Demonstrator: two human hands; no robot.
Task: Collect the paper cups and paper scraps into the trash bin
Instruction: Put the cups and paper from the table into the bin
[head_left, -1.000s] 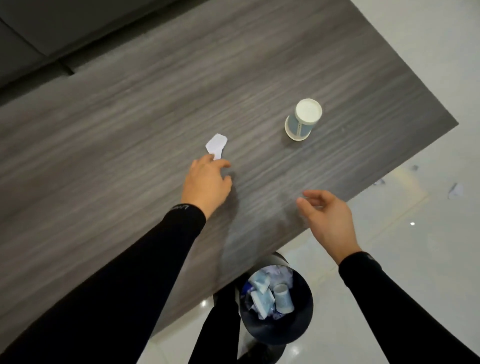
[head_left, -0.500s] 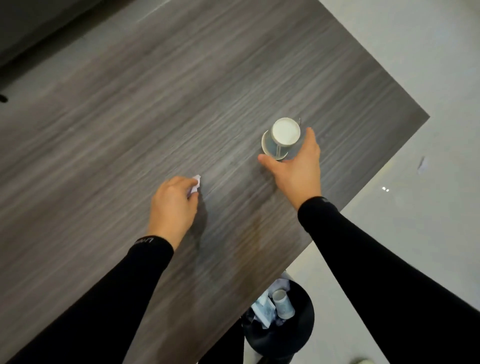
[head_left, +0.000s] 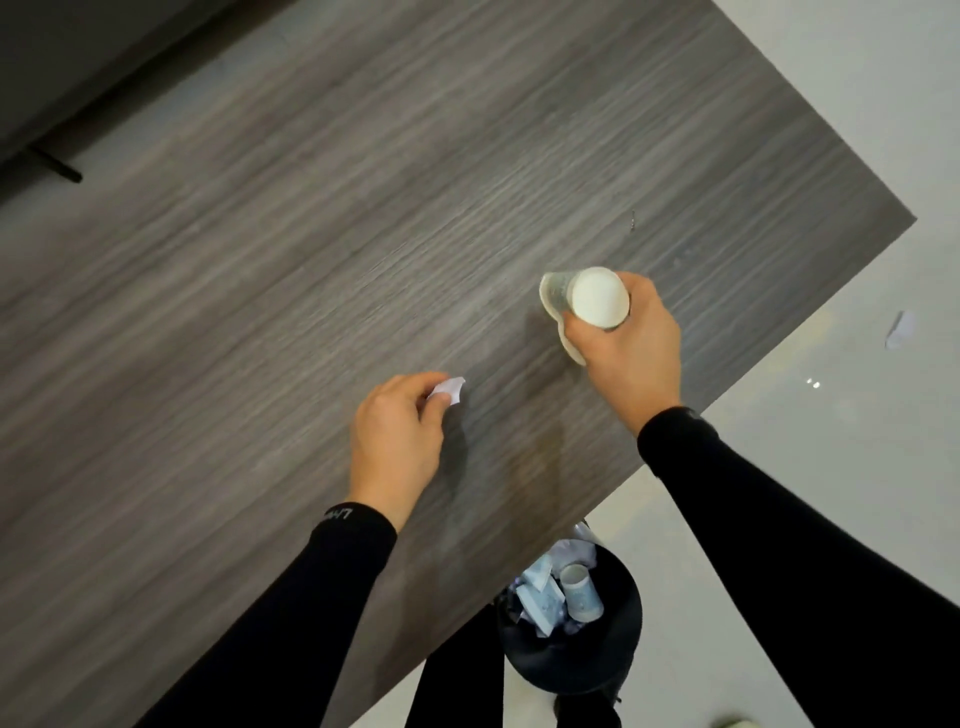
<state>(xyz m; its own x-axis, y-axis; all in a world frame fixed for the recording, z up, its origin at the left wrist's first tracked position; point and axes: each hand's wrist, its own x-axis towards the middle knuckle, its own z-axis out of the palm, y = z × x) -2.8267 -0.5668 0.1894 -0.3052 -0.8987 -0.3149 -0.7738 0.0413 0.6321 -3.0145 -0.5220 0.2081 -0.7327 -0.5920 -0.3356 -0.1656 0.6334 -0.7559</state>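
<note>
- Two bare hands over one grey wood-grain table (head_left: 311, 260), well apart from each other, each coming out of a long black sleeve: two sleeves, one (head_left: 311, 597) on the left arm and one (head_left: 779, 545) on the right.
- Pinches one small crumpled white paper scrap (head_left: 451, 388) with the left hand (head_left: 397, 436), thumb against curled fingers, a corner of the paper poking out past the fingertips. Low over the tabletop; touching the wood or not, cannot tell.
- Grips one pale paper cup (head_left: 597, 299) with the right hand (head_left: 631, 348), fingers curled round the bluish wall. White base turned up and toward the camera, cup tilted, wide rim squashed out of round on the table side. Rim against the tabletop or just above it — unclear.
- One round black trash bin (head_left: 571, 673) on the floor just under the table's near edge, between the two forearms, its far rim hidden by the tabletop.
- Inside the bin: one whole discarded cup (head_left: 582, 595) lying tilted with its mouth upward, flattened pale-blue cups (head_left: 540, 597) just beside it, at least two, and crumpled white paper behind. No exact count possible.
- One loose white floor scrap (head_left: 898, 328) on the glossy pale floor (head_left: 831, 441), well apart from the table corner, off to the right.
</note>
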